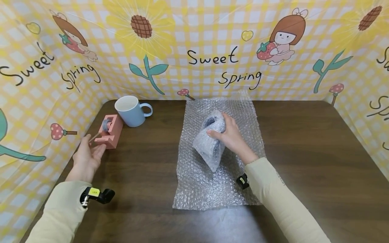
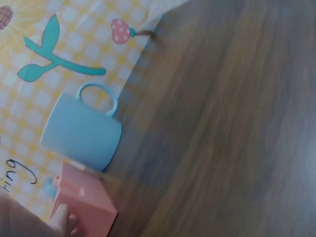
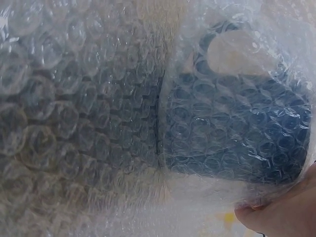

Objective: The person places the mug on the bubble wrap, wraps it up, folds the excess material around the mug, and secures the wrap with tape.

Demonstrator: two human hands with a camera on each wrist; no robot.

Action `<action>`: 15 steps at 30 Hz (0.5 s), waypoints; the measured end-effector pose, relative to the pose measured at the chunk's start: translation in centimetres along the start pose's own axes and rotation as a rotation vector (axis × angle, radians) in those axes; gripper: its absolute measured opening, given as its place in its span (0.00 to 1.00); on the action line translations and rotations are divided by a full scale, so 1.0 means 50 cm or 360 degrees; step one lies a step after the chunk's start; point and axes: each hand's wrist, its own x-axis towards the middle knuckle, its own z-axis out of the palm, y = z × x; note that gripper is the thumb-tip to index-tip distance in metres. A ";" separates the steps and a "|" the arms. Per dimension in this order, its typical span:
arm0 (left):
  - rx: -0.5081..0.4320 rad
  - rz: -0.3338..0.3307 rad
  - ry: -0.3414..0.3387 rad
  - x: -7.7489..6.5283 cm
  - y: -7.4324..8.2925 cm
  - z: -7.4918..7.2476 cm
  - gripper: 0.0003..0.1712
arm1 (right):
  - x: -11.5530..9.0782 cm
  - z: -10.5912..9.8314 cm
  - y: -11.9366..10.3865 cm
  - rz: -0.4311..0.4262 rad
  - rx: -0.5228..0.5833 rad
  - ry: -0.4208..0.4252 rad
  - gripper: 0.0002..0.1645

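Observation:
My right hand [image 1: 232,136] grips a bubble-wrapped mug [image 1: 209,141], thumb on the near side, over the bubble wrap sheet [image 1: 188,182]. In the right wrist view the mug's blue body [image 3: 237,123] and loop handle show through the wrap. At the left, my left hand [image 1: 86,157] is at the near end of a pink tape dispenser [image 1: 114,133]. A thin strip of tape [image 1: 95,136] runs from the roll to its fingertips, which pinch it. The left wrist view has the fingers [image 2: 60,217] against the dispenser's front.
A light blue mug [image 1: 131,113] stands upright just behind the tape dispenser, its handle to the right. A yellow checked, printed cloth [image 1: 206,37] walls in the back and sides of the brown wooden table [image 1: 304,152].

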 end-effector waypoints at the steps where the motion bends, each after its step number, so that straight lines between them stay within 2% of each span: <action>1: -0.0042 0.0008 0.0034 -0.001 -0.004 0.002 0.23 | 0.000 0.000 0.000 0.0000 0.0003 -0.0001 0.58; 5: -0.0160 0.0041 0.0114 -0.002 -0.017 0.007 0.34 | 0.000 0.000 0.000 -0.0001 0.0008 -0.0004 0.58; 12: -0.0287 0.0115 0.0055 0.003 -0.033 0.010 0.35 | 0.000 0.000 0.003 -0.0003 0.0018 0.0001 0.58; 15: -0.0250 0.0181 0.0112 0.002 -0.042 0.017 0.36 | -0.001 0.000 0.002 0.0004 0.0024 -0.0005 0.58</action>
